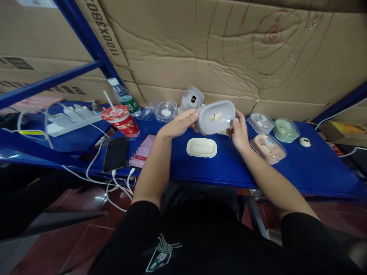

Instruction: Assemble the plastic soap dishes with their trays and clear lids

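Note:
My left hand [183,121] and my right hand [239,131] hold a translucent oval lidded box [216,116] between them, raised above the blue shelf [223,168]. Something pale shows through its clear lid. My left fingers wrap its left end; my right fingers pinch its right end. Directly below on the shelf lies a cream oval tray [201,147].
A pink lidded box [268,148], a green one [286,130] and a grey one [260,123] sit to the right, with a small white piece [304,142]. To the left are a phone [115,154], a red cup [122,120], a water bottle [124,96], a power strip [71,118] and cables. Cardboard lines the back.

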{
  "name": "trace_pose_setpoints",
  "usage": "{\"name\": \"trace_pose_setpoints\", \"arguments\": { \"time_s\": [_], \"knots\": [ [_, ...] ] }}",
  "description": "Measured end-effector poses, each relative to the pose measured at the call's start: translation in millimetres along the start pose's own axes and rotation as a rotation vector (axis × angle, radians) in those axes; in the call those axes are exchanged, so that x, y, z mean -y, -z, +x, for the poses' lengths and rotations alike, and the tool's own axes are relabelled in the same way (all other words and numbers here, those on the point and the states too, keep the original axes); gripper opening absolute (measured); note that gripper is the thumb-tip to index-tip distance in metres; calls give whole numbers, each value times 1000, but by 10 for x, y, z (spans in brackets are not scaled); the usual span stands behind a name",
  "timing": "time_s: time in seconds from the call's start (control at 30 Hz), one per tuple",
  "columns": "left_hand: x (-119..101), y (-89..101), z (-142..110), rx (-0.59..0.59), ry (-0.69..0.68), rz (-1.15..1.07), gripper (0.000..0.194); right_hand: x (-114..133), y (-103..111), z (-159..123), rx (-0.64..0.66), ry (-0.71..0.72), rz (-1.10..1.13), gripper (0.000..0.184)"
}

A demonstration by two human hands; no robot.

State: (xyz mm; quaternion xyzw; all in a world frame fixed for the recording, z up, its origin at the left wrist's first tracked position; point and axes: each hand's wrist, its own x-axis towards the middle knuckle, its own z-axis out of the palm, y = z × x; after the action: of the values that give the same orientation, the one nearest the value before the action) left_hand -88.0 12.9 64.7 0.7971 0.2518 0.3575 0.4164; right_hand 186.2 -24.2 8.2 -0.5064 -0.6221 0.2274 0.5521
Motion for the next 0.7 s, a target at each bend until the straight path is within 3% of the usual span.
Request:
{"name": "trace_pose_setpoints", "arguments": {
  "time_s": [0.07, 0.13, 0.33, 0.5, 0.6, 0.7],
  "knots": [
    [37, 51, -40, 198, 134, -182, 68, 18, 15, 14, 18, -41, 23, 87],
    [98, 112, -61, 274, 249, -258, 65, 50, 17, 12, 58, -59, 9, 79],
    [114, 227, -78, 146, 529, -76, 59, 124, -39, -61, 239, -166, -162, 66],
    [88, 168, -21, 291, 716, 324, 49, 135, -131, -135, 362, -165, -537, 53],
    [141, 134, 9, 350, 718, 395, 38, 151, -176, -144, 429, -170, -677, 50],
    [163, 133, 5, 384, 703, 396, 34, 172, -193, -141, 479, -159, -671, 45]
  ]
}}
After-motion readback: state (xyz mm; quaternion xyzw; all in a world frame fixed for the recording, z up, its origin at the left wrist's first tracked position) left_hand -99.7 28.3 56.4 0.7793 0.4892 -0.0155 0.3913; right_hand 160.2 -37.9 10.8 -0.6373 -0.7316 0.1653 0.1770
